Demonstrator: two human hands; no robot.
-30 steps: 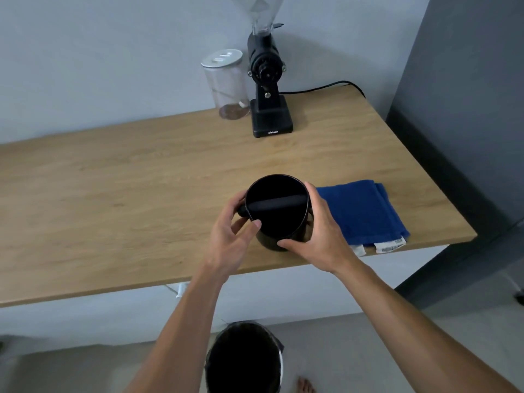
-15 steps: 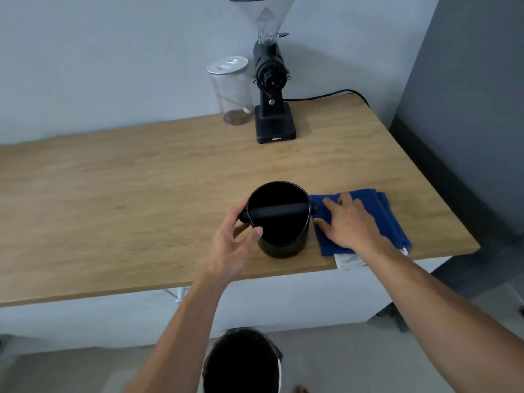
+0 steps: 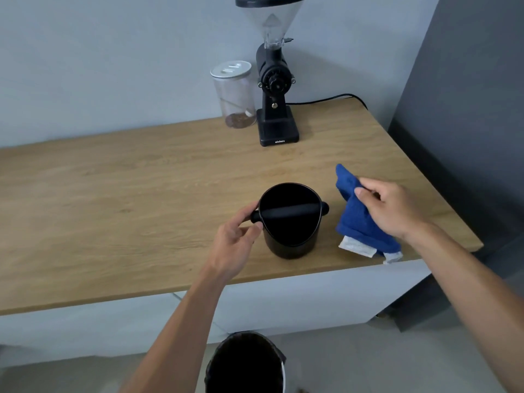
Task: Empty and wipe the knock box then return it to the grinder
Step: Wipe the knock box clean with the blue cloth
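Note:
The black knock box (image 3: 289, 245) stands upright near the front edge of the wooden counter (image 3: 113, 199), its padded bar across the open top. My left hand (image 3: 235, 248) curls around its left side, fingertips on the end of the bar. To the right, my right hand (image 3: 394, 211) pinches a blue cloth (image 3: 354, 217) and holds its upper part raised off the counter; the lower part with white labels still rests near the edge. The black grinder (image 3: 276, 109) stands at the back against the wall.
A clear jar (image 3: 234, 95) with a little ground coffee stands left of the grinder. The grinder's cord (image 3: 326, 100) runs back to the right. A black-lined bin (image 3: 246, 364) sits on the floor below the counter edge. A dark wall (image 3: 467, 109) borders the right side.
My right hand left the knock box, went to the blue cloth, gripped it and lifted part of it. My left hand stayed on the knock box, which has not moved.

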